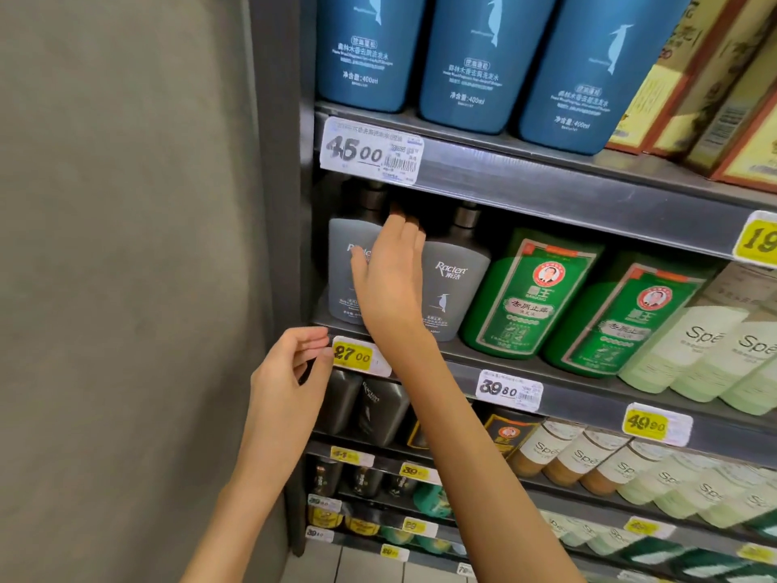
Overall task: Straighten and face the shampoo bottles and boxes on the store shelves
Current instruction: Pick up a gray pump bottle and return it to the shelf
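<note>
Right hand [391, 271], fingers straight, at left grey bottle [341, 284]; I'd turn label front, flush to shelf edge [584, 403]; left hand [290, 372] loose, empty

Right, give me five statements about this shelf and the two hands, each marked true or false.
1. The right hand reaches in between two grey Raclen bottles. True.
2. The blue bottles stand on the shelf below the grey ones. False: they stand on the shelf above.
3. The yellow price tag beside the left hand reads 27.00. True.
4. The green bottles stand to the left of the grey Raclen bottles. False: they stand to the right, on the same shelf.
5. The left hand grips a bottle. False: it holds no bottle, and its loosely curled fingers are at the edge of the yellow price tag.
</note>
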